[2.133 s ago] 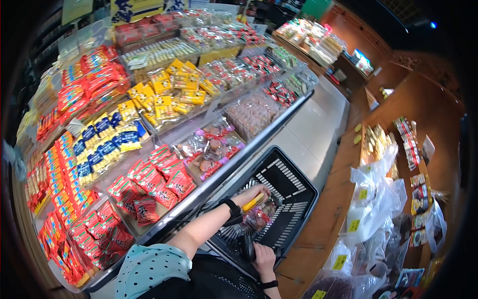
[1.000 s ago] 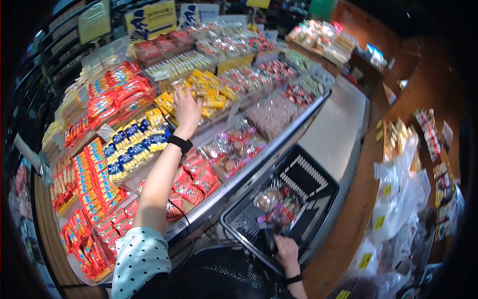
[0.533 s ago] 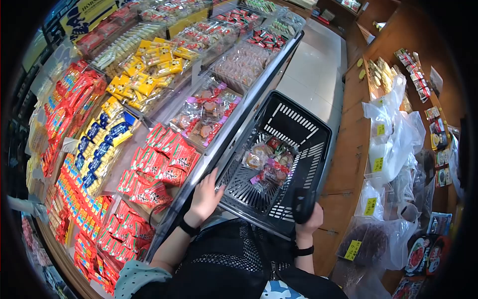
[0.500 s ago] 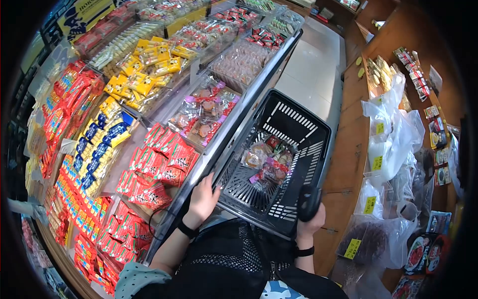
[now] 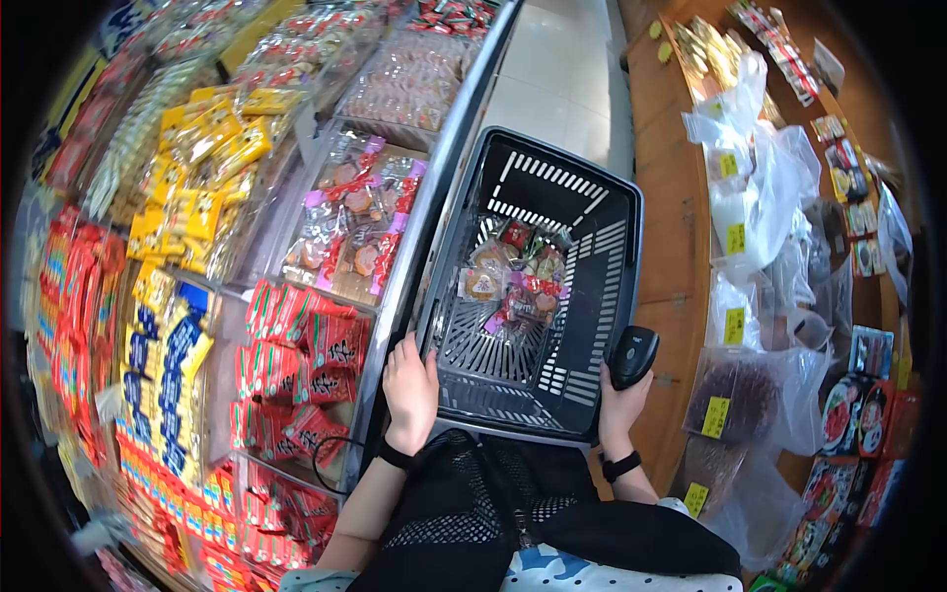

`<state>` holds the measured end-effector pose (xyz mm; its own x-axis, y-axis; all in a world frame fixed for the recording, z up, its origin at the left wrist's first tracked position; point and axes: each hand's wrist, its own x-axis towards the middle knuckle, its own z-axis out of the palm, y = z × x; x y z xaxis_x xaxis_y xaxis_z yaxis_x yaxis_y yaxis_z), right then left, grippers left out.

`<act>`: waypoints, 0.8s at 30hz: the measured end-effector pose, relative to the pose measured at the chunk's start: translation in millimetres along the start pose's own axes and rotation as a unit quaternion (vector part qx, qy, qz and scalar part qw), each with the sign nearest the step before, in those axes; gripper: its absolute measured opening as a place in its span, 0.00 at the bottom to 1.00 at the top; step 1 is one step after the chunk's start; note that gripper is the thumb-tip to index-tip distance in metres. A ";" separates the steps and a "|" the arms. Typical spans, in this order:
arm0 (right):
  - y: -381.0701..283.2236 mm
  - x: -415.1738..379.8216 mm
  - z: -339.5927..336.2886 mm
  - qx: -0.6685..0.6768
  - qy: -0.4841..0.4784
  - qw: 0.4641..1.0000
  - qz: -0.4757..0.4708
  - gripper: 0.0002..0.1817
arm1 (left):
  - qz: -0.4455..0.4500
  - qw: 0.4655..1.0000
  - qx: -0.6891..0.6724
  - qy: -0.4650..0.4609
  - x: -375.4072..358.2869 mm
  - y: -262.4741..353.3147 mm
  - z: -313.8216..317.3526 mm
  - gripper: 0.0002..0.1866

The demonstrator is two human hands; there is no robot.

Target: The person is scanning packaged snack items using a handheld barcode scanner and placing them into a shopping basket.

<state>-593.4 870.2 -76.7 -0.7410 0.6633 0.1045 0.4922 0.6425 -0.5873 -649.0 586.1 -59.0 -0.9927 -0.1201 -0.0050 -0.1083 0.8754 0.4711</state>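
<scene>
A black plastic shopping basket [image 5: 582,395] stands right in front of my body, with slotted walls and floor. Inside it lie several clear-wrapped snack packets [image 5: 523,286], some with red and purple trim. My left hand [image 5: 408,387] is at the basket's near left rim, its fingers along the outer side and the thumb toward the inside. On the near right, my right hand [image 5: 623,407] is closed around a black handheld scanner [image 5: 633,357] with a rounded head, beside the basket's rim. The undersides of the fingers on both hands are hidden.
Along the left runs a display counter with red packets [image 5: 306,365], yellow packets [image 5: 202,187] and a compartment of wrapped snacks [image 5: 360,217]. Wooden shelving [image 5: 663,266] on the right holds plastic-bagged goods [image 5: 760,187] with yellow price tags. Pale floor tiles [image 5: 557,89] stretch ahead.
The view has turned, so the counter and shelves appear shifted and more upright. The basket sits a little higher in view. The scanner's rounded top now faces me more; both hands keep their places.
</scene>
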 end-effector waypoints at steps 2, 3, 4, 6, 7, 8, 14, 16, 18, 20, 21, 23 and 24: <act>6.1 1.2 2.4 -0.023 0.011 1.000 -0.005 0.29 | 0.000 1.000 -0.006 -0.006 -1.8 3.5 3.1 0.18; 7.9 0.2 3.7 -0.020 0.024 0.999 0.003 0.29 | 0.005 1.000 -0.020 -0.003 -3.4 5.0 4.7 0.18; 9.3 1.3 4.9 0.002 0.021 1.000 0.012 0.28 | 0.008 0.999 -0.036 -0.011 -3.4 5.1 4.7 0.18; 2.3 1.0 1.8 0.055 0.009 0.998 0.042 0.26 | 0.007 0.999 -0.050 -0.018 -3.1 5.6 1.6 0.18; -1.9 1.3 1.8 0.052 0.005 0.997 0.051 0.26 | 0.010 0.999 -0.049 -0.014 -1.2 5.0 1.5 0.18; -3.4 2.6 2.8 0.049 0.007 0.998 0.043 0.26 | 0.016 0.999 -0.044 -0.008 1.2 2.9 4.4 0.18; -2.5 16.2 10.4 0.062 0.011 0.997 0.032 0.27 | -0.002 0.999 -0.027 -0.038 20.1 9.3 6.5 0.19; -5.3 27.3 14.6 0.055 0.014 0.998 0.013 0.26 | 0.015 0.999 -0.042 -0.018 30.9 9.7 12.7 0.19; -13.9 39.5 18.4 0.059 0.015 0.998 0.016 0.26 | 0.026 0.999 -0.043 -0.013 45.1 11.9 18.6 0.19; -19.9 54.7 24.0 0.065 0.020 0.998 0.010 0.25 | 0.034 0.999 -0.031 -0.007 61.8 17.0 24.2 0.19; -18.8 62.7 29.6 0.065 0.022 0.998 0.010 0.25 | 0.035 0.999 -0.032 -0.007 71.5 20.7 25.4 0.19; -17.4 80.4 40.3 0.067 0.026 0.997 -0.007 0.25 | 0.041 0.999 -0.009 -0.011 91.7 28.1 28.1 0.16; -23.4 90.0 42.9 0.077 0.034 0.996 -0.011 0.25 | 0.058 0.998 -0.004 0.003 102.2 28.8 34.5 0.14</act>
<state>-691.1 898.4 -87.9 -0.7156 0.6775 0.1701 0.3965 0.5944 -0.6996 -755.4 615.2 -76.4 -0.9982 -0.0211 0.0553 0.0077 0.8796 0.4757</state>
